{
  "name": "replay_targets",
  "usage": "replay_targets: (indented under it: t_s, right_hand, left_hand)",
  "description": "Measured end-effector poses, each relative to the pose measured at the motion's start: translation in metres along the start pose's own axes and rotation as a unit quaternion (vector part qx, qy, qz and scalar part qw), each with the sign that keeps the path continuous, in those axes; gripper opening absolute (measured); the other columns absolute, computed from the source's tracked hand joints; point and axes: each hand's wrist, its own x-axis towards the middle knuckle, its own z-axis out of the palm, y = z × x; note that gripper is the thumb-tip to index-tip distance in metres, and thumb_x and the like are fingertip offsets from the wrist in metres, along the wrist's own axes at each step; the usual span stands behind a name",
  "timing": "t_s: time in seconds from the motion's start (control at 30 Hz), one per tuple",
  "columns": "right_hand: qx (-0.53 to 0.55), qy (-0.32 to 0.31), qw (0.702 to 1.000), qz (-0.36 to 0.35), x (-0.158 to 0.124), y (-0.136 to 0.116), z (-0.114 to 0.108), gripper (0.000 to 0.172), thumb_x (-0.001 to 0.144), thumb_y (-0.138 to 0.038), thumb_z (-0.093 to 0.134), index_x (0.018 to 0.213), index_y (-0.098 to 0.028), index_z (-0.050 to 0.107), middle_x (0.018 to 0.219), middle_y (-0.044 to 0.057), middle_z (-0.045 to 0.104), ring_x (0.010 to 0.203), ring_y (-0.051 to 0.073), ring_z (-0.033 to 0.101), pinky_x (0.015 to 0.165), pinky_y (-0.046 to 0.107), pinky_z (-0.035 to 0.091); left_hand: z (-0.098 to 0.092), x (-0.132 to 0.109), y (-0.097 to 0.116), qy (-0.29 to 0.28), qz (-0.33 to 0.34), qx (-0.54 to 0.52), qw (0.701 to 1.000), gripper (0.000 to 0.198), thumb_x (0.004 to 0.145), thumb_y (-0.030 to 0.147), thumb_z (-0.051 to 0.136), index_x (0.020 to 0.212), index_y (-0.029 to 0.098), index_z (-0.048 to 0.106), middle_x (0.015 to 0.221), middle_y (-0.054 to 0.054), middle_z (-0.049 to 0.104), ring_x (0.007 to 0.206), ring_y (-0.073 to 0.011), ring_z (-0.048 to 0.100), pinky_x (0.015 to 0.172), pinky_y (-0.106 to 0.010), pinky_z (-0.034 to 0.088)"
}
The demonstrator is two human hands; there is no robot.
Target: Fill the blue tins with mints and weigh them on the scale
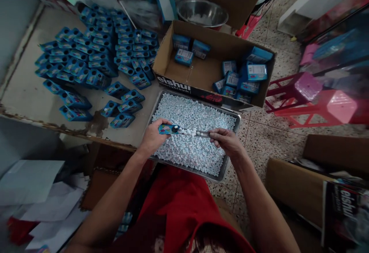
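Our left hand (152, 136) holds a small blue box (165, 129) above the middle of the tray (238, 124), fingers and thumb closed round its end. The box lies on its side in our grip, its round hole (175, 129) facing right. Our right hand (226, 139) pinches the end of a narrow metal scoop (203, 134) between thumb and fingers. White pellets ride along the scoop in a row, and its far end reaches to the hole, where a pellet sits.

Under our hands, pale blue and white pellets (190, 157) cover the tray. Its near edge comes close to our red apron (184, 207), and its right side shows over the speckled floor (256, 141).

Just beyond the tray's far edge stands an open carton (201, 72): three boxes lie toward its back left corner, and more are heaped at its right end. On the bench (23, 88), many blue boxes (95, 59) stand in close rows toward the back edge, with a smaller cluster (123, 107) nearer the front edge, left of the tray. Behind the carton we see a steel bowl (220, 15).
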Motion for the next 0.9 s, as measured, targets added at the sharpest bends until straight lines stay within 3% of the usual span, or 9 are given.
replay_targets:
  t_s: [0.2, 0.3, 0.4, 0.5, 0.6, 0.7, 0.83, 0.9]
  right_hand:
    - [-0.157, 0.004, 0.982, -0.104, -0.012, -0.058, 0.049, 0.024, 0.075, -0.037, 0.084, 0.087, -0.016, 0.082, 0.057, 0.002, 0.065, 0.043, 0.012, 0.054, 0.042, 0.024, 0.041]
    - [-0.285, 0.027, 0.940, -0.185, -0.027, -0.078, 0.079, 0.013, 0.083, -0.022, 0.071, 0.087, -0.019, 0.083, 0.056, 0.000, 0.061, 0.047, 0.013, 0.056, 0.046, 0.025, 0.040]
    - [-0.373, 0.038, 0.885, -0.275, -0.043, -0.092, 0.107, 0.023, 0.080, -0.009, 0.065, 0.083, -0.023, 0.083, 0.058, 0.000, 0.061, 0.055, 0.015, 0.057, 0.053, 0.026, 0.038]
    - [-0.390, 0.023, 0.867, -0.310, -0.057, -0.096, 0.116, 0.023, 0.082, -0.010, 0.067, 0.084, -0.026, 0.084, 0.064, 0.001, 0.065, 0.059, 0.017, 0.058, 0.056, 0.028, 0.039]
    - [-0.332, 0.062, 0.904, -0.261, -0.060, -0.080, 0.090, 0.017, 0.087, -0.023, 0.071, 0.097, -0.027, 0.084, 0.068, 0.002, 0.068, 0.057, 0.018, 0.061, 0.054, 0.030, 0.045]
    - [-0.253, 0.171, 0.938, -0.164, -0.052, -0.042, 0.032, 0.028, 0.084, -0.042, 0.076, 0.102, -0.021, 0.082, 0.071, 0.005, 0.071, 0.054, 0.019, 0.063, 0.050, 0.031, 0.050]
    - [-0.233, 0.270, 0.932, -0.063, -0.059, 0.024, -0.059, 0.037, 0.071, -0.051, 0.077, 0.087, -0.017, 0.082, 0.065, 0.007, 0.070, 0.052, 0.022, 0.063, 0.051, 0.034, 0.053]
    - [-0.213, 0.305, 0.927, -0.034, -0.072, 0.054, -0.088, 0.037, 0.068, -0.051, 0.079, 0.083, -0.017, 0.082, 0.063, 0.007, 0.070, 0.053, 0.022, 0.063, 0.051, 0.035, 0.052]
  left_hand:
    - [0.004, -0.002, -0.003, 0.007, 0.024, 0.000, 1.000, 0.036, 0.069, 0.013, 0.072, 0.103, 0.022, 0.072, 0.105, -0.003, 0.074, 0.098, -0.0233, 0.069, 0.089, -0.034, 0.053]
    - [0.004, -0.003, 0.000, 0.018, 0.027, -0.017, 0.999, 0.034, 0.069, 0.013, 0.071, 0.102, 0.021, 0.071, 0.106, -0.004, 0.073, 0.103, -0.0237, 0.068, 0.094, -0.034, 0.052]
    - [0.003, -0.005, 0.000, 0.026, 0.026, -0.036, 0.999, 0.034, 0.070, 0.016, 0.073, 0.103, 0.021, 0.070, 0.107, -0.003, 0.072, 0.102, -0.0232, 0.067, 0.095, -0.035, 0.051]
    - [-0.002, -0.008, -0.006, 0.036, 0.018, -0.059, 0.997, 0.034, 0.070, 0.017, 0.074, 0.103, 0.021, 0.070, 0.104, -0.003, 0.072, 0.099, -0.0221, 0.067, 0.095, -0.035, 0.051]
    - [-0.016, -0.006, -0.013, 0.073, -0.005, -0.080, 0.994, 0.037, 0.067, 0.018, 0.076, 0.103, 0.020, 0.069, 0.101, -0.004, 0.073, 0.093, -0.0211, 0.067, 0.090, -0.033, 0.054]
    - [-0.039, 0.016, -0.020, 0.146, -0.003, -0.070, 0.987, 0.042, 0.067, 0.023, 0.077, 0.108, 0.019, 0.067, 0.103, -0.004, 0.072, 0.092, -0.0201, 0.067, 0.090, -0.033, 0.054]
    - [-0.062, 0.086, -0.033, 0.221, 0.025, -0.018, 0.975, 0.042, 0.066, 0.024, 0.076, 0.106, 0.021, 0.063, 0.102, -0.003, 0.069, 0.093, -0.0191, 0.065, 0.092, -0.031, 0.053]
    - [-0.065, 0.130, -0.043, 0.232, 0.028, 0.011, 0.972, 0.042, 0.065, 0.022, 0.075, 0.104, 0.021, 0.060, 0.101, -0.003, 0.067, 0.095, -0.0194, 0.064, 0.095, -0.033, 0.051]
